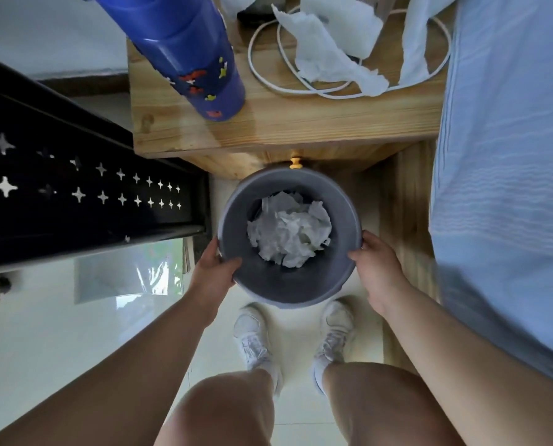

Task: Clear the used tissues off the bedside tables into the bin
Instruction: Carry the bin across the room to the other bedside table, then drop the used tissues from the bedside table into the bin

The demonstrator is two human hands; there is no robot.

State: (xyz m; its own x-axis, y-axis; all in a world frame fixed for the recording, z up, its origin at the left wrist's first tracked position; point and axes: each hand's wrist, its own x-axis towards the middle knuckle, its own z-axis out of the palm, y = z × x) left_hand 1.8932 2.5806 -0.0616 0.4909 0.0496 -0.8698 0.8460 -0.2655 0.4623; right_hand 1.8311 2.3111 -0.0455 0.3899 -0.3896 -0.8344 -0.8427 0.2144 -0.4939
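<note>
A round grey bin (288,286) hangs above the floor just in front of the wooden bedside table (300,120). Crumpled white tissues (289,233) lie inside it. My left hand (215,272) grips the bin's left rim, thumb hooked inside. My right hand (376,265) clasps the right rim. On the table top several loose white tissues (326,49) lie spread over a coiled white cable (268,75); another white tissue (415,43) lies at the table's right edge by the bed.
A tall blue bottle (188,49) with coloured stickers stands on the table's left part. A bed with a light blue sheet (506,188) runs along the right. A black perforated metal rack (75,188) is at the left. My white shoes (252,336) stand on the pale tiled floor.
</note>
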